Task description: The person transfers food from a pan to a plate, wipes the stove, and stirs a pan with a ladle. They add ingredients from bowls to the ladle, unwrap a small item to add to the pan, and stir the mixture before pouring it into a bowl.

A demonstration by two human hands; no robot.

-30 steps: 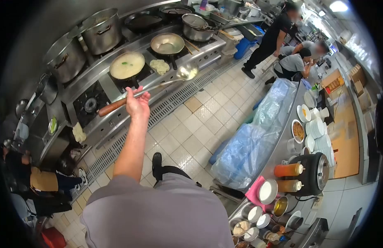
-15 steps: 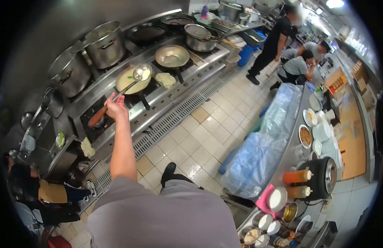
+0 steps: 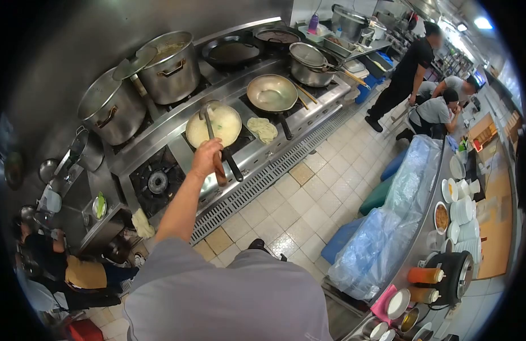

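Note:
My left hand (image 3: 206, 159) grips a long metal ladle (image 3: 209, 126) near its wooden handle end (image 3: 220, 172). The ladle's bowl is dipped into a wok of pale, creamy liquid (image 3: 224, 129) with green bits, on the steel stove (image 3: 177, 145). My arm reaches forward from my grey-shirted shoulder across the tiled floor to the stove. My right hand is out of sight.
Two big stock pots (image 3: 112, 108) (image 3: 172, 67) stand behind, an empty wok (image 3: 271, 92) and a cloth (image 3: 264, 129) to the right, an open burner (image 3: 157, 183) to the left. People stand at back right (image 3: 408, 74); someone crouches at lower left (image 3: 75, 270). A plastic-covered counter (image 3: 399, 216) with plates runs along the right.
My left hand has swung the ladle from out over the floor back to the stove and lowered its bowl into the wok of pale liquid. My view has turned toward the stove.

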